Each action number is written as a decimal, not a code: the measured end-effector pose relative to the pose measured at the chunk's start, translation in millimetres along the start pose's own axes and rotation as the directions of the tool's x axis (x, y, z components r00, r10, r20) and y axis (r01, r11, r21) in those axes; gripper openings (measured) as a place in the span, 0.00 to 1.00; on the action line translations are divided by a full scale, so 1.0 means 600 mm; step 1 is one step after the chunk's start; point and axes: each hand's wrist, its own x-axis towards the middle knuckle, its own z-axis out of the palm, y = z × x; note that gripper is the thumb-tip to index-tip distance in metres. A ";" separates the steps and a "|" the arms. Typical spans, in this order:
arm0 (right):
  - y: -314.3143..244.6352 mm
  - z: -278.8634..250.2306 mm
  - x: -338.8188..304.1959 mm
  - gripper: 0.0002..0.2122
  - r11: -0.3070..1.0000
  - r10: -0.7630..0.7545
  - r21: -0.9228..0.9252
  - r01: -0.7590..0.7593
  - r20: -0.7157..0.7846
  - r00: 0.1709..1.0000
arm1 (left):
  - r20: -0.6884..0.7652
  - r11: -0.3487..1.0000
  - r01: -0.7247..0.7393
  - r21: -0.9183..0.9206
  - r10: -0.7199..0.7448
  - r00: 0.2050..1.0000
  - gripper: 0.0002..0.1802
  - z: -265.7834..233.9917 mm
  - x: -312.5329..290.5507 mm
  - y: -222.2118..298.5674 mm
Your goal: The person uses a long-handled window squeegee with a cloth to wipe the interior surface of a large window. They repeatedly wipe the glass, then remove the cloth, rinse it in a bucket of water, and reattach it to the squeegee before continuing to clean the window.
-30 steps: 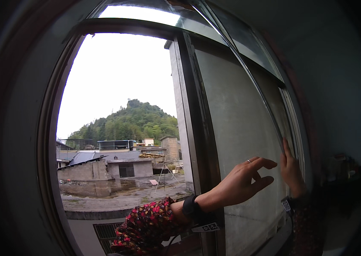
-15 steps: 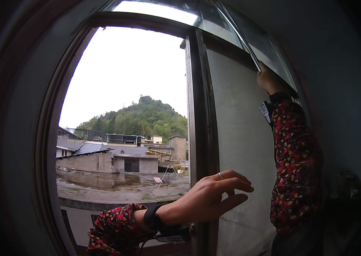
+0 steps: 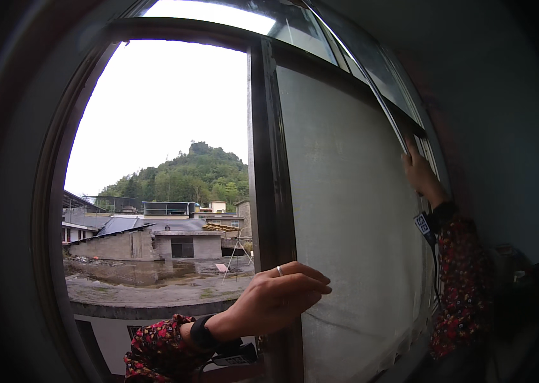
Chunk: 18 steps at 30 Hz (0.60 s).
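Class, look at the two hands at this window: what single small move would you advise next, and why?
I would probably bring the left hand up to help steady the thin metal rod: the right hand alone grips it, low on its visible length, its upper end runs out of view, and the loosely bent left hand appears to hold nothing.

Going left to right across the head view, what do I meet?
Left window jamb → grey block outbuilding seen through the opening → left hand, empty, fingers loosely curled → right hand, gripping the lower end of a thin metal rod → dim side wall.
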 end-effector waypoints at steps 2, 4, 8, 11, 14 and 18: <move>0.052 0.006 -0.085 0.25 1.000 0.019 0.015 -0.020 0.042 0.999 | -0.047 0.999 -0.004 -0.035 0.002 0.999 0.09 0.004 -0.006 -0.006; 0.102 0.013 -0.188 0.26 0.988 -0.004 0.155 -0.013 0.110 0.994 | -0.093 0.997 -0.022 -0.073 0.015 0.996 0.09 0.010 -0.010 -0.011; 0.168 0.010 -0.415 0.26 0.975 0.074 0.185 -0.120 0.240 0.968 | -0.147 0.990 0.024 -0.137 -0.044 0.988 0.08 0.018 -0.014 -0.011; 0.197 -0.003 -0.591 0.27 0.965 0.191 0.114 -0.238 0.319 0.928 | -0.155 0.985 0.064 -0.159 -0.088 0.984 0.08 0.021 -0.011 -0.005; 0.207 -0.005 -0.783 0.23 0.954 0.196 0.203 -0.223 0.142 0.970 | -0.151 0.991 0.047 -0.126 -0.066 0.986 0.08 0.022 -0.005 0.000; 0.212 -0.009 -0.894 0.26 0.974 0.107 0.173 -0.144 0.210 0.972 | -0.135 0.994 0.029 -0.110 -0.044 0.990 0.08 0.022 0.000 0.004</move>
